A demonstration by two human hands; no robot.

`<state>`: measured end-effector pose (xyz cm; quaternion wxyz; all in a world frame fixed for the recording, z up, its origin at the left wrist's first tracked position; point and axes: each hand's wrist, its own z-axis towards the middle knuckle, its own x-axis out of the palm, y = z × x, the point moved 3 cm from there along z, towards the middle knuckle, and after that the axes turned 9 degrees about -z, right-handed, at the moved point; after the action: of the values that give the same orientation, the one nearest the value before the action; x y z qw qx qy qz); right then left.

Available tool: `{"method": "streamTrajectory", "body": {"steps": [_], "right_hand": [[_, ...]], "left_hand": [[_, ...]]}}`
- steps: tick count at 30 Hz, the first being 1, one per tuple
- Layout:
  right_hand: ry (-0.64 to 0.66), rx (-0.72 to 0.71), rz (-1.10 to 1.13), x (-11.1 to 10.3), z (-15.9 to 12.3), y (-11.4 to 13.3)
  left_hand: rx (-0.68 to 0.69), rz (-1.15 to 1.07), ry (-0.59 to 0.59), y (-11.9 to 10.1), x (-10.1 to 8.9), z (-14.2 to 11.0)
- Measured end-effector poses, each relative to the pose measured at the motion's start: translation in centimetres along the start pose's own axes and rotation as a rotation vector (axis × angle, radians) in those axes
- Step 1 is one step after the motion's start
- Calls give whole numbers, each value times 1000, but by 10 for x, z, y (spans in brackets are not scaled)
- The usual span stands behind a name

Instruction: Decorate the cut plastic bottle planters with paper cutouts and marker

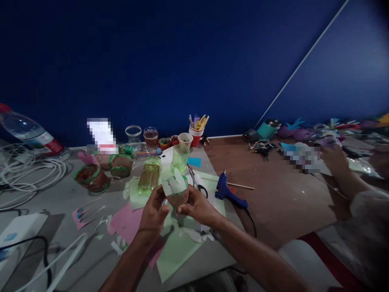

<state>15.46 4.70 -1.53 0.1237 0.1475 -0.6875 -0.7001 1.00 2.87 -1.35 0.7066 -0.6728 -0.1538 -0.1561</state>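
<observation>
Both my hands hold a small clear plastic cup piece (177, 194) with pale green and white paper petals sticking up from it, just above the table. My left hand (152, 215) grips its left side with fingers curled. My right hand (197, 207) grips its right side, thumb and fingers pinched round it. Sheets of green paper (176, 249) and pink paper (127, 225) lie under my hands.
A blue glue gun (226, 192) and scissors (194, 182) lie right of my hands. Cut bottles (149, 174), brown pots with green rims (91, 177), cups (185, 140) and a water bottle (27, 134) stand behind. White cables (27, 170) lie left. Another person's arm (340, 170) rests at right.
</observation>
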Motion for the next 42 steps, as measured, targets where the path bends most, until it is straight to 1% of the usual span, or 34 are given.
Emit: {"method": "streamTrajectory", "body": {"steps": [2,5,10,12,17,21,23,27,30,33,37,42], "right_hand": [[17,-14,-40,0,0,1],[26,-28,-101,-1,0,2],[37,-31,-121,-1,0,-2],[37,-19,-126,-1,-1,-4],[25,4,-133,-1,-2,-3],[25,13,-125,0,-2,-1],[17,12,-126,0,-2,-1],[13,27,-168,0,-3,-1],[20,41,-147,0,-3,0],[19,51,-120,-1,-2,0],[3,49,-167,-4,-2,-3],[4,40,-187,-3,-1,-5]], "left_hand": [[-10,-10,7,-1,1,0],[-11,10,-39,0,-1,0],[-32,32,-81,2,-4,-1],[-54,6,-86,3,-4,-1],[-120,-65,-54,4,-3,-2],[-198,-118,-91,2,0,-3],[-215,-137,-97,0,1,-4],[-215,-130,-102,-1,1,-4],[-211,-119,-103,2,0,-3],[-201,-169,-71,5,2,-2],[-196,-250,-19,9,4,0],[-166,-187,-21,7,0,-1]]}}
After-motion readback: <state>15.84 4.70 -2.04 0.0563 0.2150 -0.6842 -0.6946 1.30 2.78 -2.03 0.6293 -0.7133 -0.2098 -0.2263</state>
